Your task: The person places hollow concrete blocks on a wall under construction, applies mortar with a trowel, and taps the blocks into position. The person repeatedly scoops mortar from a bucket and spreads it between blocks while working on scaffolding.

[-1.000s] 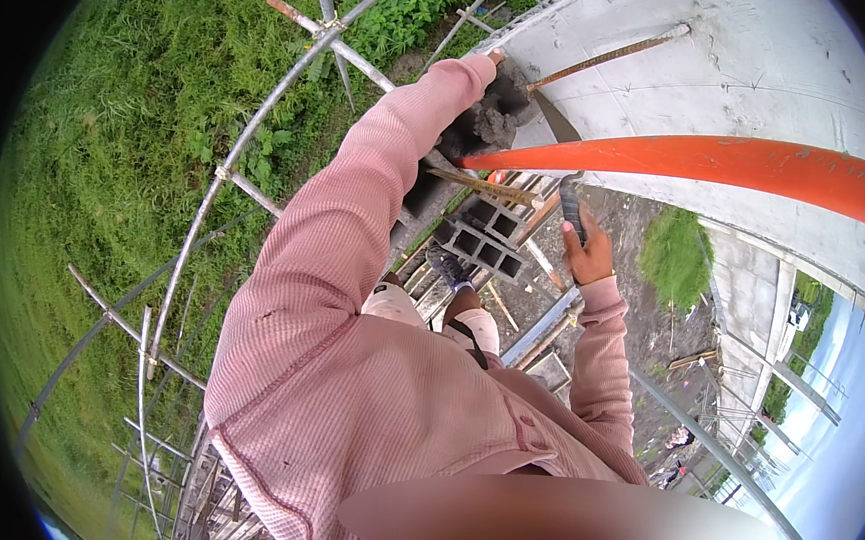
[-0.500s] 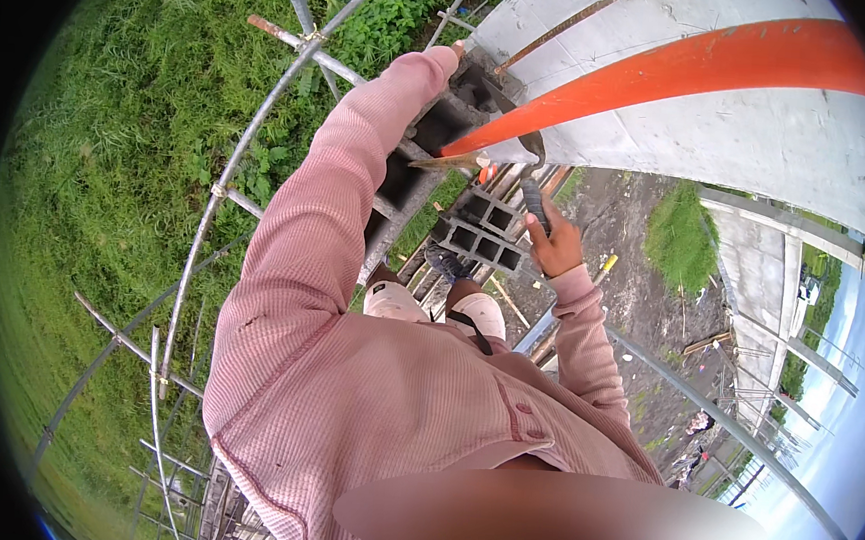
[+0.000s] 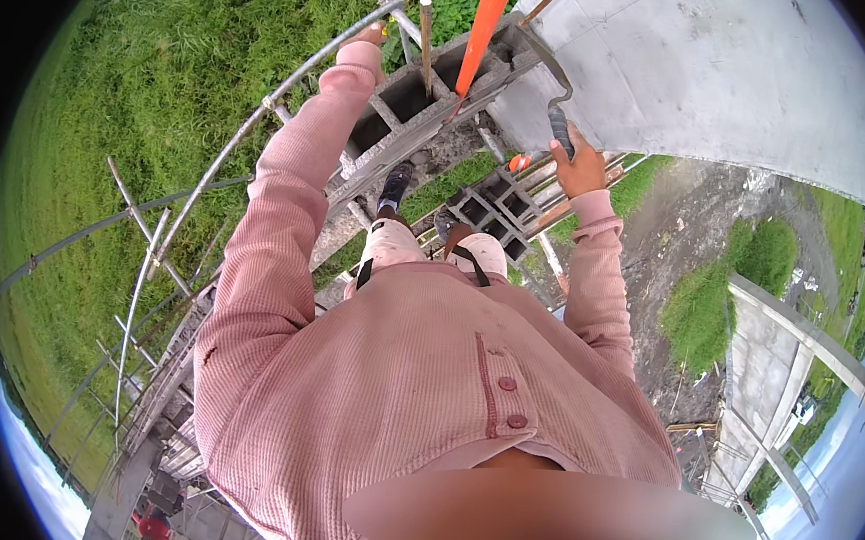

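Note:
My right hand (image 3: 582, 166) is wrapped round the dark ribbed grip of a trowel (image 3: 560, 126). Its bent metal neck leads to a blade whose tip end lies along the hollow-block wall (image 3: 392, 162), by the concrete face. Beyond the wall's far-left side, my left hand (image 3: 372, 35) is beside a scaffold tube (image 3: 306, 66); its fingers are mostly hidden, with a small yellow spot near them. A long orange pipe-like piece (image 3: 484, 28) rises from the blocks between my hands. To its left a wooden stick (image 3: 426, 44) stands up at a block cavity.
Loose hollow blocks (image 3: 497, 209) sit beside my feet on the planks. At right rises a grey concrete wall (image 3: 667, 76). Scaffold poles cross the grass (image 3: 115, 77) on the left. Low at the left a red rounded object (image 3: 152, 528) shows.
My view has shifted, so the orange piece now stands steeper and further left. The right hand with the trowel is higher in view; my left hand has moved left, off the block top.

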